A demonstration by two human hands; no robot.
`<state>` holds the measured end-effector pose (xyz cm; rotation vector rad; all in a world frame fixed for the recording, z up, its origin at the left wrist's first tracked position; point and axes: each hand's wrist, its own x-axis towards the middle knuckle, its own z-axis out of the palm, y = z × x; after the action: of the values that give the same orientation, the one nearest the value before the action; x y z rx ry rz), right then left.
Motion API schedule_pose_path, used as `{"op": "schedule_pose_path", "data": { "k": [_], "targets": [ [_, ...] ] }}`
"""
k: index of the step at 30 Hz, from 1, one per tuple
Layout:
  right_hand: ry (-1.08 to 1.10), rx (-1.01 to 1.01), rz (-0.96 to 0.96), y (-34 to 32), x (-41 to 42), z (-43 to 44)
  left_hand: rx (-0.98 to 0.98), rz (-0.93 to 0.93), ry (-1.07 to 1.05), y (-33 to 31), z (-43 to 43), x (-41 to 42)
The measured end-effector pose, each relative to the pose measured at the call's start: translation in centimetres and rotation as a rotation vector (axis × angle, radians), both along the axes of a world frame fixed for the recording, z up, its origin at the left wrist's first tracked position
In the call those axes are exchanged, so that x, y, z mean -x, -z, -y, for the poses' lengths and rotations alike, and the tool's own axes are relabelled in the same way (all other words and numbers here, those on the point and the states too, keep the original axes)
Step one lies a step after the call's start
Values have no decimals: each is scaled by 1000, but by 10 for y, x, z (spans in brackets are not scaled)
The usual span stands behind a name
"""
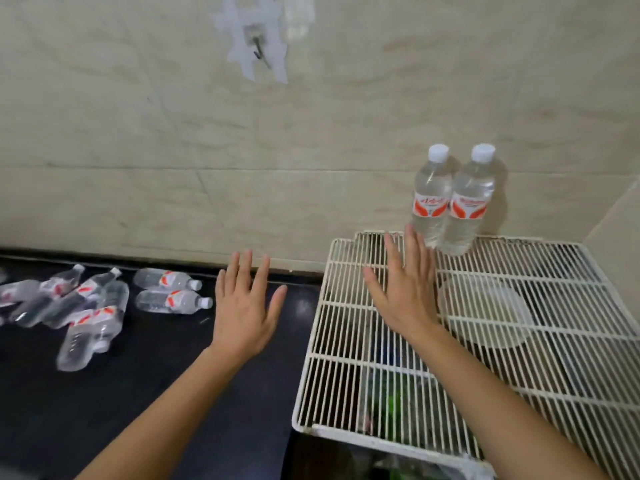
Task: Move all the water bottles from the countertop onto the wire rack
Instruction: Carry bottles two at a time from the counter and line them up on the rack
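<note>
Bare forearms (166, 403) reach in low. Left of the wire rack (554, 375), water bottles (86, 306) lie on their sides on the dark surface (156, 438), yet to be moved. The left hand (244, 306) is flat, fingers (247, 261) spread, empty, just right of the nearest lying pair (171, 301). Over the rack's left part the right hand (403, 289) is splayed and empty, fingertips (412, 232) beside two upright bottles (467, 202) set at its back edge, likely saving room.

Bottle labels (430, 204): print illegible.
</note>
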<state>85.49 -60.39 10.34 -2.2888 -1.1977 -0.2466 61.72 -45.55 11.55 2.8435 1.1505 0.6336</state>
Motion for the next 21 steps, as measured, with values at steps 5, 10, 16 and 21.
{"op": "schedule_pose_path", "data": {
  "k": [5, 10, 16, 21],
  "targets": [
    [-68, -15, 58, -14, 91, -47, -24, 97, -61, -20, -46, 70],
    [-79, 31, 144, -2, 192, -101, -4, 88, -24, 7, -83, 176],
    [-164, 135, 176, 10, 291, -158, 59, 31, -62, 25, -128, 294],
    [-210, 163, 228, 5, 326, -186, 57, 17, -70, 19, -164, 328]
  ]
}}
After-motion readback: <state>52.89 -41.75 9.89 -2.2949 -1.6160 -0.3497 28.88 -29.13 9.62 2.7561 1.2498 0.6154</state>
